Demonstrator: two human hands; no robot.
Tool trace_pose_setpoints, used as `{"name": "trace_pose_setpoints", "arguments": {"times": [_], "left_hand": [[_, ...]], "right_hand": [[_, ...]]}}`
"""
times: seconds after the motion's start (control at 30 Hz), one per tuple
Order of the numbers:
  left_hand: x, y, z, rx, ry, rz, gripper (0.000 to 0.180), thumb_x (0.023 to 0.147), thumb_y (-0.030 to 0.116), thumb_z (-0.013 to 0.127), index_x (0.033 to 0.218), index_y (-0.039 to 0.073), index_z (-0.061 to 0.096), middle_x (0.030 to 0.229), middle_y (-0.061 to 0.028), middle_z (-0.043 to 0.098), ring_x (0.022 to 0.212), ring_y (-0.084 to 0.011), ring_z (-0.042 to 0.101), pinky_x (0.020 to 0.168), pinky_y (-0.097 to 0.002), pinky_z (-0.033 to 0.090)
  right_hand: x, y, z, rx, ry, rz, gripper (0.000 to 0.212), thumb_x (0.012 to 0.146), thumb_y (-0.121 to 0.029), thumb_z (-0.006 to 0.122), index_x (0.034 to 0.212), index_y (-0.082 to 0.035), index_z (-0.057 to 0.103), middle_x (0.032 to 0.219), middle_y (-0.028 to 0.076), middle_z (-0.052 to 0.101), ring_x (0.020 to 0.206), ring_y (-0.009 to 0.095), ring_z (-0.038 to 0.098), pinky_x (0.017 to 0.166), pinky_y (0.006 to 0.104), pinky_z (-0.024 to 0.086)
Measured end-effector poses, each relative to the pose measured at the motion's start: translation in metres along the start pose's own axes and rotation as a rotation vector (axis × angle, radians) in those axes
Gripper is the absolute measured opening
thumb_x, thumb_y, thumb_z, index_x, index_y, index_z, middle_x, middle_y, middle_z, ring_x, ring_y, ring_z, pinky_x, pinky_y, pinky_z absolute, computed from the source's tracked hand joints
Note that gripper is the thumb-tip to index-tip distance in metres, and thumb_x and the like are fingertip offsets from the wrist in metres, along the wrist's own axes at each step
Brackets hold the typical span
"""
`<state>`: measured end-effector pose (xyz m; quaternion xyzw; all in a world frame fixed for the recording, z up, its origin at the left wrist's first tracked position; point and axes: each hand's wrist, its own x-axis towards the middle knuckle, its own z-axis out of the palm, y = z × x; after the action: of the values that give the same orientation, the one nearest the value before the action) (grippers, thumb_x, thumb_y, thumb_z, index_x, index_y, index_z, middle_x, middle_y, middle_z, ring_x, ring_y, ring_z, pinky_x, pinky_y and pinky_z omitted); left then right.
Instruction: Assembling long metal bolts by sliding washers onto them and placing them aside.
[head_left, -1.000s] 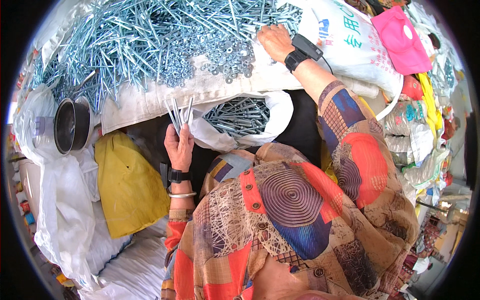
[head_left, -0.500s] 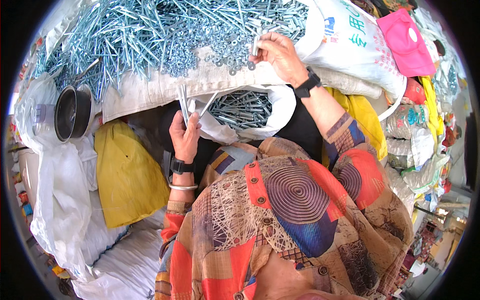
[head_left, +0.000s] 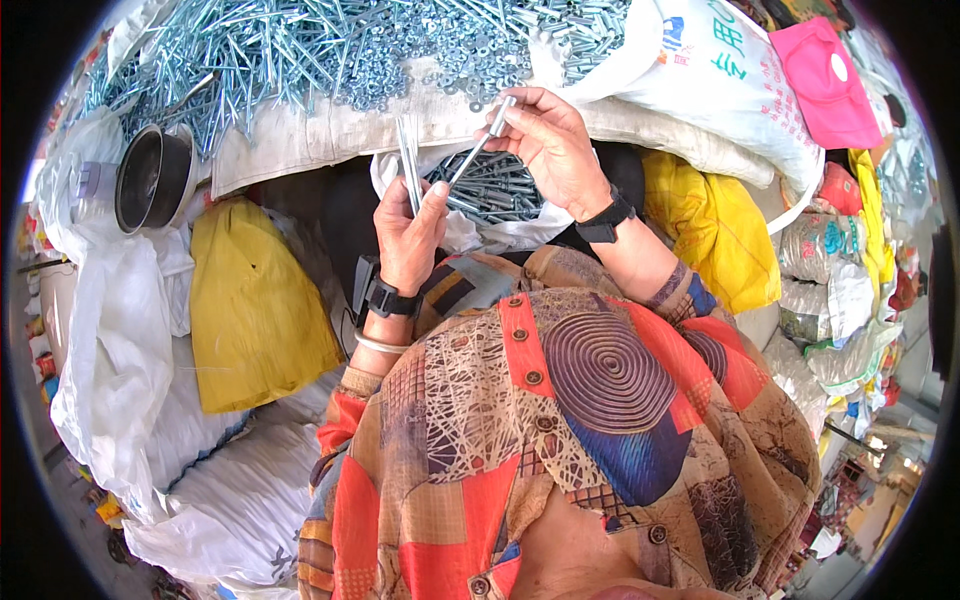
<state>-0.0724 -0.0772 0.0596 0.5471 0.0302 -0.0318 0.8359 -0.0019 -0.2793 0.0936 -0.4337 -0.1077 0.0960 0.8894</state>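
Observation:
My left hand [head_left: 408, 238] is closed around a bundle of thin silvery metal rods [head_left: 409, 155], which stand up out of the fist. One more rod [head_left: 464, 172] slants from its thumb and fingertip toward my other hand. My right hand [head_left: 553, 150] pinches a short metal sleeve [head_left: 503, 115] in line with that rod's upper end; the rod's tip seems to be at or inside the sleeve. Below and behind both hands, a white bag [head_left: 545, 222] stands open, holding many metal bolts [head_left: 492, 190] with sleeves on them. My right fingertips partly cover its opening.
Beyond the hands, a pale cloth-covered surface [head_left: 290, 150] carries heaps of long rods [head_left: 240, 60], nuts [head_left: 365, 88], washers [head_left: 475, 78] and sleeves [head_left: 597, 30]. A black pan [head_left: 152, 180] sits at left, above a yellow sack [head_left: 255, 310]. At right are a printed white sack [head_left: 700, 90] and pink cap [head_left: 825, 85].
My right hand has come back from the washers with the sleeve, toward my left hand. The left hand has shifted right and one rod now meets the sleeve.

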Motion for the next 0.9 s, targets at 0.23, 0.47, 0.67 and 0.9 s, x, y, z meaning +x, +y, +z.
{"name": "trace_pose_setpoints", "arguments": {"times": [0.23, 0.47, 0.67, 0.9], "left_hand": [[-0.004, -0.009, -0.004, 0.07, 0.007, 0.068, 0.012, 0.095, 0.01, 0.067, 0.09, 0.009, 0.056, 0.066, 0.0045, 0.051, 0.049, -0.002, 0.039, 0.042, -0.0188, 0.027], [-0.008, -0.011, -0.002, 0.007, 0.057, 0.026, 0.013, 0.095, 0.012, 0.067, 0.088, 0.009, 0.056, 0.065, 0.0042, 0.051, 0.048, -0.0021, 0.038, 0.041, -0.0192, 0.026], [-0.008, -0.009, -0.006, -0.018, 0.041, 0.012, 0.014, 0.096, 0.014, 0.067, 0.089, 0.009, 0.056, 0.065, 0.0047, 0.051, 0.049, -0.0018, 0.038, 0.042, -0.0189, 0.027], [-0.003, -0.014, -0.006, 0.068, 0.105, 0.014, 0.013, 0.099, 0.019, 0.062, 0.094, 0.009, 0.057, 0.067, 0.005, 0.052, 0.05, -0.0011, 0.039, 0.042, -0.0181, 0.028]], "right_hand": [[-0.007, 0.007, 0.013, 0.018, 0.098, -0.068, 0.017, 0.097, -0.003, 0.059, 0.111, 0.002, 0.051, 0.098, 0.016, 0.067, 0.091, 0.033, 0.071, 0.081, 0.0429, 0.06], [-0.01, 0.014, 0.015, -0.032, 0.142, -0.087, 0.02, 0.096, -0.002, 0.059, 0.112, 0.002, 0.048, 0.1, 0.017, 0.066, 0.091, 0.033, 0.071, 0.08, 0.0426, 0.061], [-0.009, 0.017, 0.023, -0.035, 0.17, -0.082, 0.02, 0.096, -0.001, 0.059, 0.112, 0.003, 0.048, 0.098, 0.017, 0.066, 0.089, 0.032, 0.072, 0.08, 0.0418, 0.061], [-0.015, 0.044, 0.025, -0.224, 0.143, -0.046, 0.03, 0.094, 0.0, 0.061, 0.12, 0.005, 0.046, 0.093, 0.016, 0.066, 0.084, 0.027, 0.072, 0.074, 0.0342, 0.061]]}}
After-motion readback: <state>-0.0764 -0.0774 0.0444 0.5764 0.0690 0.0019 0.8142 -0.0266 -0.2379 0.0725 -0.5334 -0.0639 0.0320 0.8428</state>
